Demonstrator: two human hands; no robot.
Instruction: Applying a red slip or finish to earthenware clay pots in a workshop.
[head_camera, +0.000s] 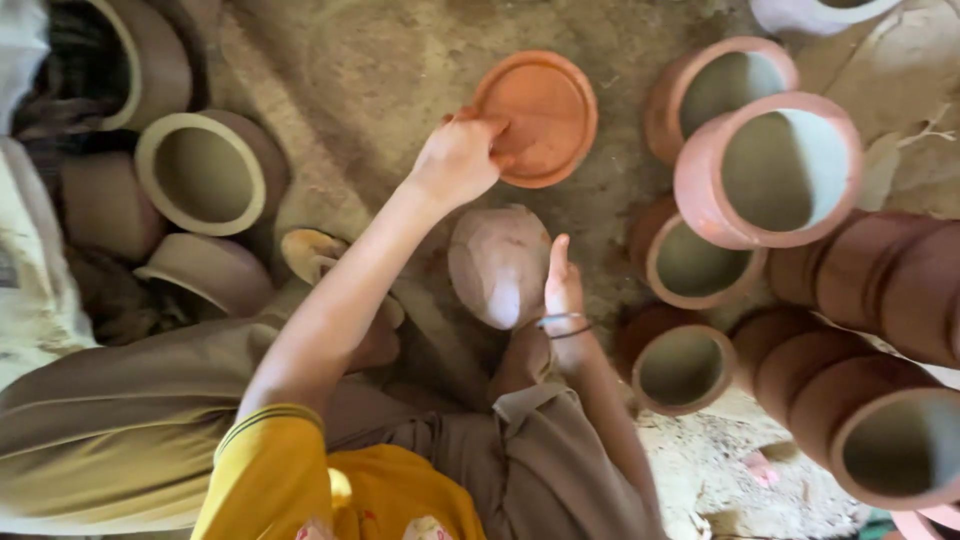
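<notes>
My left hand (458, 157) reaches forward over the dirt floor, and its fingers pinch the near-left rim of a shallow orange clay dish (545, 115) lying on the ground. Closer to me, a rounded brown-pink clay pot (495, 262) rests by my knee with its curved wall facing up. My right hand (563, 290), thin bangles on its wrist, presses flat against the pot's right side with the fingers pointing away from me and steadies it. My yellow sleeve and brown clothing fill the lower part of the view.
Several terracotta pots (785, 170) with pale insides crowd the right side, some lying in a stacked row (880, 400). Duller brown pots (205, 172) stand at the left. A sandal (310, 252) lies near my left arm. Bare dirt floor (350, 70) spreads beyond the dish.
</notes>
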